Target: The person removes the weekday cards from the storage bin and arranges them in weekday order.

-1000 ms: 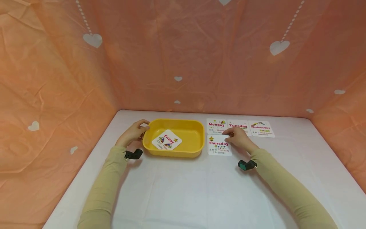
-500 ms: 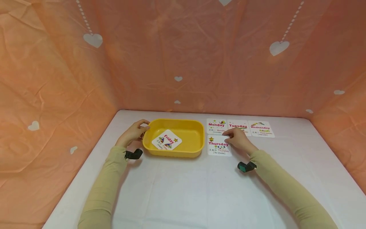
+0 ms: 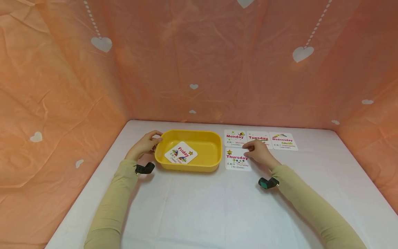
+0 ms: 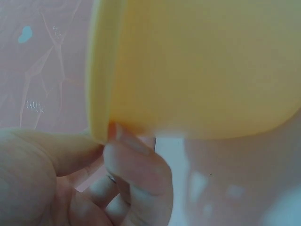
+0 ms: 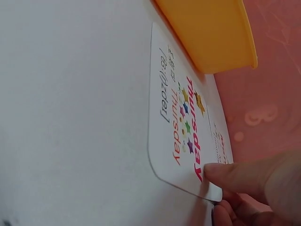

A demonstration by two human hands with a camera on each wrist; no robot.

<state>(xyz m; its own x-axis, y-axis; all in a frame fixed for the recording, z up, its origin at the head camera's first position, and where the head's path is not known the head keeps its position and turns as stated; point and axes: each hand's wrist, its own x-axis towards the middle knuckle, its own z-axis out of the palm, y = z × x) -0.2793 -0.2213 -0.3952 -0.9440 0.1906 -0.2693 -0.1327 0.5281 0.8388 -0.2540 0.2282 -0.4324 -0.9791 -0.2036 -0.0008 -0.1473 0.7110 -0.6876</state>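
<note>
At the left end of the yellow tray [image 3: 188, 167], my left hand [image 3: 143, 145] pinches the rim between thumb and fingers, which the left wrist view shows close up. A white card printed "Friday" [image 3: 181, 152] lies aslant inside the tray. Right of the tray, my right hand [image 3: 259, 152] holds the "Thursday" card [image 3: 237, 164] at its upper right corner. The right wrist view has the thumb [image 5: 218, 173] on the card's face and the other fingers curled by its edge, partly hidden. That card lies flat or nearly so, just below the "Monday" card [image 3: 235, 138].
To the right of Monday, the "Tuesday" card [image 3: 258, 137] and "Wednesday" card [image 3: 283, 141] continue the row; my right hand partly covers Tuesday. A white cloth [image 3: 199, 207] covers the table. Orange-pink fabric [image 3: 217, 69] with white hearts hangs behind and at both sides.
Both hands, the tray and the cards stay practically where they were. The whole head view has shifted very slightly.
</note>
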